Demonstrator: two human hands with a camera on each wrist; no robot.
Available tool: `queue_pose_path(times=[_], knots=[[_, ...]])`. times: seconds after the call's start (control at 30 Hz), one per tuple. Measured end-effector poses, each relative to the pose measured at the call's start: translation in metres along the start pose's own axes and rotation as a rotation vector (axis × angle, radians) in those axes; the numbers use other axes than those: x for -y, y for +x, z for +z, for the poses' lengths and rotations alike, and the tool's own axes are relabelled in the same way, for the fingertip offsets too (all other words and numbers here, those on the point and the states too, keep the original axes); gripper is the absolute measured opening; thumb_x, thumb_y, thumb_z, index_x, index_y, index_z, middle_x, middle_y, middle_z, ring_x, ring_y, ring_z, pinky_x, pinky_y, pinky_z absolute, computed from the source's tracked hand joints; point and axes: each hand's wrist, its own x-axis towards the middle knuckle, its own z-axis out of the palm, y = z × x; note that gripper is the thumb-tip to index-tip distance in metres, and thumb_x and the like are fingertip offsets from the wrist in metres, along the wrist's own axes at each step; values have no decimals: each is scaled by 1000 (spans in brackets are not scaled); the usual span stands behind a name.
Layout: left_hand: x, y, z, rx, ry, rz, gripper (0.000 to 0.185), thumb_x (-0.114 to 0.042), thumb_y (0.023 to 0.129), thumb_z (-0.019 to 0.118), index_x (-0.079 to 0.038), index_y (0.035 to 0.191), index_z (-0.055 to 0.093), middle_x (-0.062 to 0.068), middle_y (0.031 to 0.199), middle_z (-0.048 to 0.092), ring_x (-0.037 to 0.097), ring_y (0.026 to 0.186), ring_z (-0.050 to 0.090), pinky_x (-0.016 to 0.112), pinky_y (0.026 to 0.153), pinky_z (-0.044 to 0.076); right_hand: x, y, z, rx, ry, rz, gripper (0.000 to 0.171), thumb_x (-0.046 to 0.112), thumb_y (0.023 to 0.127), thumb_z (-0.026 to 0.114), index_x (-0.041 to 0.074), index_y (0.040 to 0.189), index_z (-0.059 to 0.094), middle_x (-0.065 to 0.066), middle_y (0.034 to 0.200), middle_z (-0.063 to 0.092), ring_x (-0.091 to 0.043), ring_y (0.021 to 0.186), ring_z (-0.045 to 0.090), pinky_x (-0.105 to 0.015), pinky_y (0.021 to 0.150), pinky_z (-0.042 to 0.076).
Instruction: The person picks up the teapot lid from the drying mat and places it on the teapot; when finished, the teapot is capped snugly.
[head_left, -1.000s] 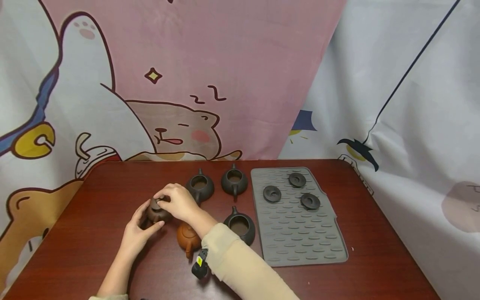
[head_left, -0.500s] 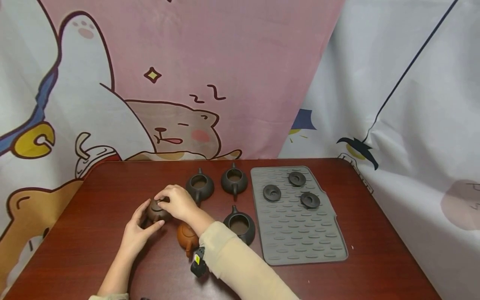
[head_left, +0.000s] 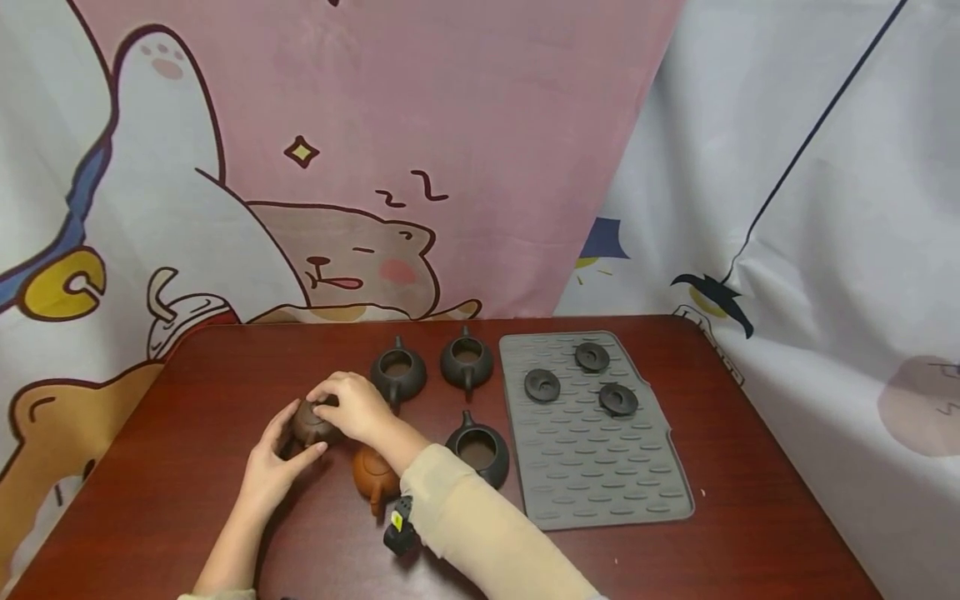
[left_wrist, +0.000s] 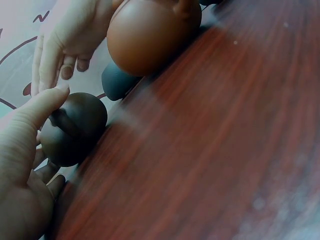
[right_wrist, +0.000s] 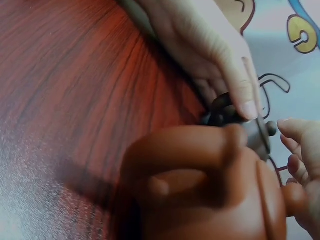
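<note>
In the head view, my left hand (head_left: 270,468) holds a small dark brown teapot (head_left: 309,427) at the left, with thumb and fingers curved around its body. Over its top is my right hand (head_left: 358,408), thumb and forefinger bent down toward the lid. The right wrist view has the lid (right_wrist: 263,135) on edge to the camera, its small knob (right_wrist: 272,129) right at the right hand's fingertips; I cannot tell whether they pinch it. An orange-brown teapot (head_left: 372,475) with its lid on stands under my right forearm, large in the right wrist view.
Three dark teapots without lids stand around: one (head_left: 411,385) by my right hand, another (head_left: 467,364) at the back, a third (head_left: 491,462) behind my right sleeve. A grey ridged mat (head_left: 592,467) at the right bears three dark lids (head_left: 542,386).
The lid under my right fingers has settled lower onto the dark brown teapot. Both hands stay in nearly the same place; the head view has shifted slightly.
</note>
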Motion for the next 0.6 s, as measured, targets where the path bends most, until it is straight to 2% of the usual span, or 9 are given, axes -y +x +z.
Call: queue_pose_path(times=[0.33, 0.6], knots=[[0, 0, 1, -2, 2, -12, 83, -20, 84, 76, -8, 151, 28, 19, 150, 31, 36, 135, 31, 6, 95, 28, 5, -13, -25, -95, 102, -74, 18, 19, 87, 73, 15, 104, 74, 8, 94, 65, -6, 91, 58, -10, 76, 38], [-1, 0, 1, -1, -10, -7, 85, -18, 83, 77, -9, 151, 28, 20, 150, 31, 36, 135, 31, 4, 92, 27, 9, -34, -51, -177, 139, -134, 18, 19, 86, 73, 17, 104, 73, 10, 92, 63, -5, 84, 53, -9, 70, 38]])
